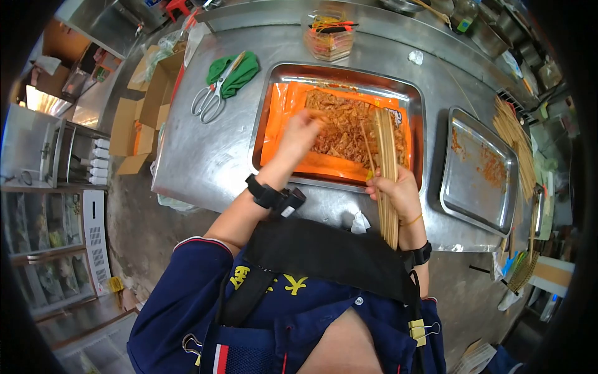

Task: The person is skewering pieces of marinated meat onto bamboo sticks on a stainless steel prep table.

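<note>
My right hand [402, 194] is wrapped round a bundle of thin wooden skewers [387, 149], which stands over the right side of a metal tray [418, 93]. One skewer leans apart from the rest. In that tray lies an opened orange plastic bag [280, 134] with reddish, sauce-coated food pieces [339, 134] spread on it. Above the left part of the food, my left hand [302, 134] is closed, its fingertips pinched together and slightly blurred. An orange-red bit shows at the fingertips, too small to name.
A second metal tray [450, 187] with sauce remains is at the right, beside more wooden skewers [514, 143]. Scissors [208, 100] rest on a green cloth [240, 75] at the left. A clear container [330, 43] stands behind the tray. Crumpled tissue [359, 222] lies near the front edge.
</note>
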`<state>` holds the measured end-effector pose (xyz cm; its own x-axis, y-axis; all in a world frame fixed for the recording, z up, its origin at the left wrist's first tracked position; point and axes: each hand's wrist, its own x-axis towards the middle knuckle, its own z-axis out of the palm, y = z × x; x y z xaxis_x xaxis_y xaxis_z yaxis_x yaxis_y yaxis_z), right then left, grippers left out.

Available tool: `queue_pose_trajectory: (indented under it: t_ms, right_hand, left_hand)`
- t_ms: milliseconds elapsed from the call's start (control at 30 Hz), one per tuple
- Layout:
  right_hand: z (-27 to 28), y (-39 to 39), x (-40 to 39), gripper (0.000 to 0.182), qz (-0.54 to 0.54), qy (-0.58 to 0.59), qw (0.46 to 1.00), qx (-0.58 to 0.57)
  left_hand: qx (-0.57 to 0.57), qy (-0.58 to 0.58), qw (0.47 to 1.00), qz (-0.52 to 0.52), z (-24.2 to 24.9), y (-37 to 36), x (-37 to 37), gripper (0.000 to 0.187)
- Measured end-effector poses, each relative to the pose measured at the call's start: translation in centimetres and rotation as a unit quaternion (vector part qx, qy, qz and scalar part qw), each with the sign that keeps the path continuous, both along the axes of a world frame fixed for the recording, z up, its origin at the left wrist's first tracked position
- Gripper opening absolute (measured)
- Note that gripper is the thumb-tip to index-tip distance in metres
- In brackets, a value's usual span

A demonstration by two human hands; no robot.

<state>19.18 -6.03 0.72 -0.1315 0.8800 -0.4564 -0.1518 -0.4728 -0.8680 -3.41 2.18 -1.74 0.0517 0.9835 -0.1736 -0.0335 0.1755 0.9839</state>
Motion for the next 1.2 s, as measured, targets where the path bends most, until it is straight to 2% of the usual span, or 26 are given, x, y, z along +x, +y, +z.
queue_pose_trajectory:
  t_ms: [100,167,200,300,400,433,533,633,700,733,867,1200]
  right_hand:
    - [0.1,0.1,0.4,0.013,-0.014,-0.009,1.0,0.006]
    - [0.6,0.2,-0.1,0.012,-0.01,-0.019,1.0,0.001]
    - [0.8,0.1,-0.4,0.012,-0.008,-0.025,1.0,-0.002]
    - [0.4,0.3,-0.5,0.016,0.003,-0.027,1.0,-0.006]
    - [0.4,0.3,-0.6,0.017,0.009,-0.028,1.0,-0.008]
    - [0.4,0.3,-0.6,0.016,0.007,-0.031,0.999,-0.007]
    - [0.4,0.3,-0.7,0.013,0.003,-0.033,0.999,-0.005]
    - [0.3,0.3,-0.8,0.013,0.011,-0.027,1.0,-0.008]
    - [0.0,0.4,-1.0,0.013,0.032,-0.025,0.999,-0.01]
    - [0.0,0.4,-1.3,0.014,0.04,-0.025,0.999,-0.009]
    - [0.8,0.5,-2.4,0.014,0.074,-0.034,0.997,-0.005]
    - [0.5,0.6,-2.3,0.013,0.085,-0.03,0.996,-0.006]
  left_hand:
    - [0.007,0.179,0.984,-0.012,0.3,0.9,-3.1,0.017]
    - [0.067,0.262,0.962,-0.039,-1.1,0.8,-3.5,0.02]
    - [0.096,0.302,0.947,-0.052,-1.7,0.7,-3.6,0.021]
    - [0.078,0.458,0.883,-0.06,0.9,-1.2,-1.1,0.024]
    - [0.126,0.531,0.836,-0.054,0.7,-2.0,0.5,0.024]
    - [0.143,0.501,0.851,-0.055,0.2,-2.0,0.6,0.023]
    - [0.181,0.524,0.831,-0.04,-0.1,-2.1,0.9,0.021]
    - [0.063,0.349,0.933,-0.055,-1.1,-0.7,-0.1,0.014]
    - [0.013,0.135,0.99,-0.033,-1.8,0.3,-0.6,0.011]
    - [-0.012,0.025,0.999,-0.02,-1.8,0.6,-0.7,0.01]
    - [-0.046,-0.024,0.999,0.008,0.1,1.0,-0.3,0.014]
    - [-0.018,-0.109,0.994,0.014,1.1,1.8,0.5,0.025]
